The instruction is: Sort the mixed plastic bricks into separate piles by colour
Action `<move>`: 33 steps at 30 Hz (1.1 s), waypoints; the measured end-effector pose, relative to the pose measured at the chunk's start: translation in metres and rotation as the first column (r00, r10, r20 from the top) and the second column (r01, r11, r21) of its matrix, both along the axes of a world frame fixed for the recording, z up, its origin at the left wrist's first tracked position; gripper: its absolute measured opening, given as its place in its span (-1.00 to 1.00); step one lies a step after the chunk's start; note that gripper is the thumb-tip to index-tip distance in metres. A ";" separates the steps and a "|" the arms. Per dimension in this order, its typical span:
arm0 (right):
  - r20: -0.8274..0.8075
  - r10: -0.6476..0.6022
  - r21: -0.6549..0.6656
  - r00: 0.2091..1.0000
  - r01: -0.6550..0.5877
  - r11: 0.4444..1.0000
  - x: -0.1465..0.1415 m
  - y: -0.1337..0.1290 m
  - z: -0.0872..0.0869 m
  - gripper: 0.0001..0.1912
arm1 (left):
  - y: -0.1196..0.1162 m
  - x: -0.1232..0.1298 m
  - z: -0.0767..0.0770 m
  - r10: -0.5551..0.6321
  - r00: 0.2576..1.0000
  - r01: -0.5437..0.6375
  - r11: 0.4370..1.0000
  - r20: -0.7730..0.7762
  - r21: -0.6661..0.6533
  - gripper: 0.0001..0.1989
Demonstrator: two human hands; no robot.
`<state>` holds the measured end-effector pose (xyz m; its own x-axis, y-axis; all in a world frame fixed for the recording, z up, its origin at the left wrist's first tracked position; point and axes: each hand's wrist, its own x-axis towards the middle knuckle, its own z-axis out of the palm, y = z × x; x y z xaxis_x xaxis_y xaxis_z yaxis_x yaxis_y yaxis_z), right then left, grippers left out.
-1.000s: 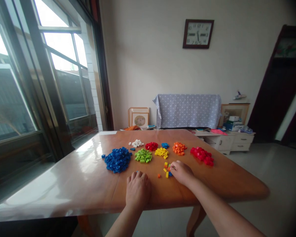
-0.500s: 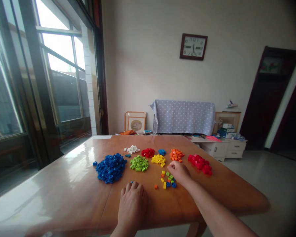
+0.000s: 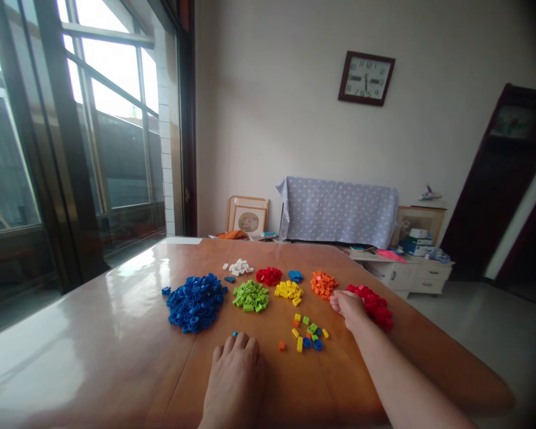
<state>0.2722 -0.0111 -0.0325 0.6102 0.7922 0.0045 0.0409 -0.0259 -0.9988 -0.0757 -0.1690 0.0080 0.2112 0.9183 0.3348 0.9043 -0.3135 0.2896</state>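
My left hand (image 3: 234, 369) lies palm down near the table's front edge, fingers curled, with a small blue piece (image 3: 234, 333) showing at its fingertips. My right hand (image 3: 348, 305) is beside the orange pile (image 3: 324, 285), its fingers pressed together; what they hold, if anything, is too small to name. The red pile (image 3: 371, 305) is partly behind that hand. Loose mixed bricks (image 3: 311, 329) and a lone orange brick (image 3: 281, 345) lie between the hands. Behind them are yellow bricks (image 3: 288, 291) and green bricks (image 3: 251, 296).
A large blue pile (image 3: 196, 302) stands on the left of the wooden table (image 3: 116, 351). White pieces (image 3: 240, 267), a second red pile (image 3: 268, 275) and a small blue group (image 3: 295, 276) lie farther back. Beyond is a cloth-covered object (image 3: 339, 211).
My right hand has moved right, from the mixed bricks to between the orange and red piles. My left hand has hardly moved. The view has shifted slightly.
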 end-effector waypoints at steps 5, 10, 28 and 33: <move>-0.008 0.002 0.023 1.000 -0.002 1.000 0.003 -0.002 -0.002 -0.78 | 0.000 0.001 0.000 0.001 1.000 -0.001 1.000 -0.013 -0.005 -0.74; 0.120 0.064 0.033 0.991 -0.069 0.997 -0.010 -0.015 0.007 -0.76 | 0.000 0.001 0.003 0.008 1.000 -0.008 1.000 -0.022 -0.024 -0.74; 0.860 0.442 -0.381 0.254 -0.256 0.888 -0.109 -0.063 0.043 -0.90 | 0.000 0.002 0.001 0.006 1.000 -0.007 1.000 -0.023 -0.027 -0.74; 0.808 0.459 -0.362 0.370 -0.303 0.882 -0.107 -0.058 0.036 -0.92 | -0.001 0.002 0.004 0.006 1.000 -0.007 0.999 -0.020 -0.042 -0.72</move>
